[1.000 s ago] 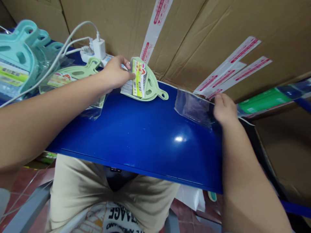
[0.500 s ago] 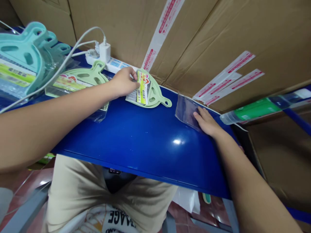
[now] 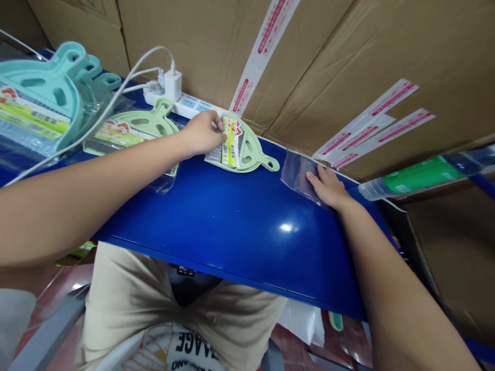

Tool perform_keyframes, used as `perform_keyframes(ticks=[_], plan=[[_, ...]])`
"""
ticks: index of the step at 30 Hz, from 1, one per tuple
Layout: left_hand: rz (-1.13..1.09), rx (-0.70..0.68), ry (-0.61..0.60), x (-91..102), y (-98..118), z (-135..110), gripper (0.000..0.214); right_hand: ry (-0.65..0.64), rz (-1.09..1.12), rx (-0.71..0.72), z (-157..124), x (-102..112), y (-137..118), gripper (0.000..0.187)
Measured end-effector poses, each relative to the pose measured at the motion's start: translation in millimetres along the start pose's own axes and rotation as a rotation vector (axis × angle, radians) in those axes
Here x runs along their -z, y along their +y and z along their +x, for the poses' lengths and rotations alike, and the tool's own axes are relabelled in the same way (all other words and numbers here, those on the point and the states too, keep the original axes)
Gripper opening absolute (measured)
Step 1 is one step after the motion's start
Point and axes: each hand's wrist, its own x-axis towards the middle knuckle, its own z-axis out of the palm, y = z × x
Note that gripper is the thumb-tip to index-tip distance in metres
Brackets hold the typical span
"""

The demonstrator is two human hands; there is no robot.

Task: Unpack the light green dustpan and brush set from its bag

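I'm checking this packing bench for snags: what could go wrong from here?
The clear plastic bag lies near the blue table's far edge, pinned only by the flat right hand; it could slide on the glossy top.
The label card looks loose on the pale green dustpan under the fingers of the left hand; it may slip askew.

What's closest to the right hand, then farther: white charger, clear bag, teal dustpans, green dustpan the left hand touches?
1. Clear bag, under the right hand.
2. Green dustpan, centre, at the left hand.
3. White charger, back left.
4. Teal dustpans, far left.
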Motion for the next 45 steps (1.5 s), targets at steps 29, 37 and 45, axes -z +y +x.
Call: perform_keyframes(ticks=[29, 37, 45], plan=[[0.027, -0.041, -0.039, -1.6, -1.7, -1.4, 0.025, -0.016, 0.117, -0.254, 8.2, 13.9, -23.4, 0.085], [0.023, -0.043, -0.046, -1.6, -1.5, -1.0, 0.020, 0.006, 0.133, -0.193, -26.0, -0.7, -27.6, 0.093], [-0.049, -0.031, -0.024, -1.2, -0.2, -3.8, 0.023, 0.083, 0.158, -0.145, -45.0, 0.7, -22.3, 0.085]])
